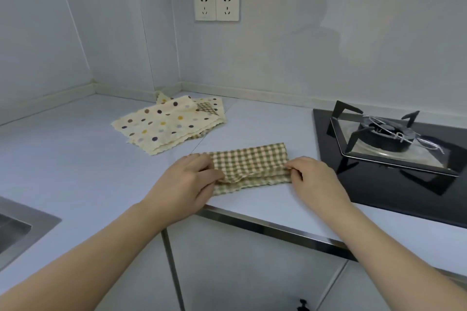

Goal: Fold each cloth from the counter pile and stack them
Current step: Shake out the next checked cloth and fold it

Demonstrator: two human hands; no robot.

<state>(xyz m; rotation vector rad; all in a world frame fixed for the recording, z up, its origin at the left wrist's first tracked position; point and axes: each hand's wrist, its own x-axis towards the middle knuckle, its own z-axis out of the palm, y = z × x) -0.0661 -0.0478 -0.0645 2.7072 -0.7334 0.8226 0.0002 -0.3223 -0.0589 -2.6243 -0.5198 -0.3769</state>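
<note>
While the green-and-cream checked woven cloth [249, 165] is lying as a folded strip near the front edge of the pale grey counter [75, 159], just below the centre of the frame, both hands are working at its two short ends. Its long axis is running left to right across the picture, tilting slightly up toward the right, so each end is sitting directly under one hand. The left hand [188, 180] is covering the left end, its thumb and fingers appearing to be pinching a raised layer of fabric there. The right hand [312, 175] is pinching the right end between thumb and curled fingertips. A loose fold is bulging between the two grips, along the near long edge.

Neither hand is nearer than the other, and the next fold, by my judgement, is depending on that: with the strip stretched between them, bringing one short end over to the other looks like the natural move.

Toward the upper left of the cloth, well apart from it, the pile of cream polka-dot cloths with scalloped edges [161, 124] is waiting unfolded. At the right of the frame, the black glass gas hob [394, 149] is sitting near the right hand.
</note>
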